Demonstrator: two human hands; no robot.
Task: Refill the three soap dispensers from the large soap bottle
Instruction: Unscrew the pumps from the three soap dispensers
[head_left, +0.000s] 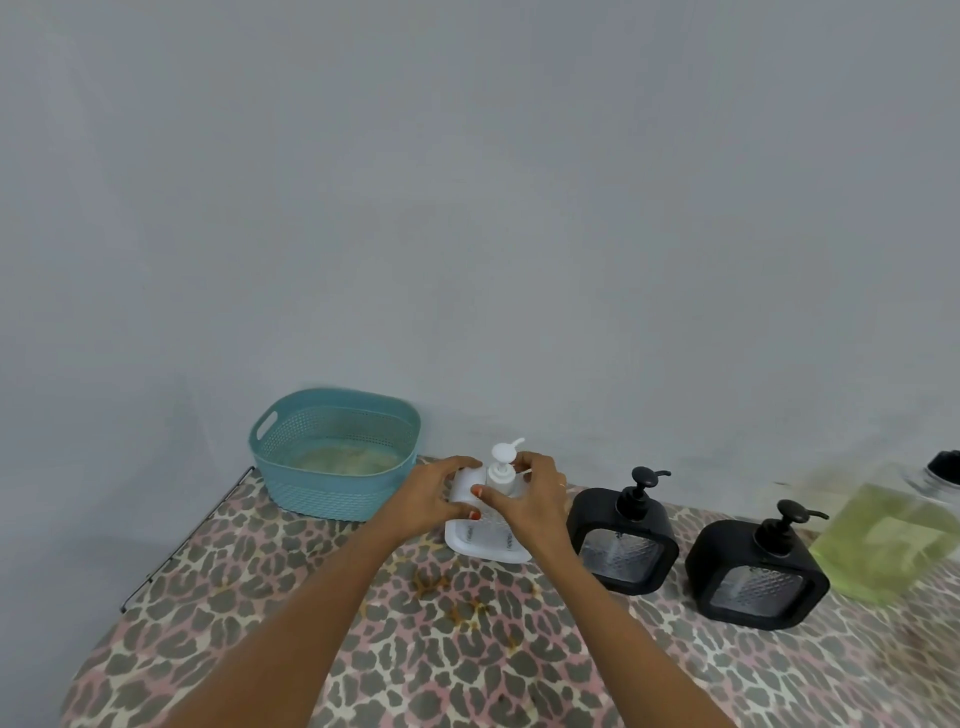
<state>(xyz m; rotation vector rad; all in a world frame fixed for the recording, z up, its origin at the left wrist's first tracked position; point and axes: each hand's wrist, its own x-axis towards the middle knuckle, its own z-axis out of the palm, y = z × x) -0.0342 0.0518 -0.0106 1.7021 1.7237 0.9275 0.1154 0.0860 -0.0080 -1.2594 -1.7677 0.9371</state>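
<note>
The near part of the table (457, 665) is covered by a leopard-print cloth, with open room. Farther back, a square white soap dispenser (485, 545) is gripped by the left hand (431, 501). Its pump (503, 470) is held by the curled fingers of the right hand (535, 493). To the right, a black dispenser (623, 540), a second black dispenser (758, 571) and the large soap bottle (893, 540), yellow-green, are lined up. A teal holed basket (337, 499) is set farthest back, near the left edge.
</note>
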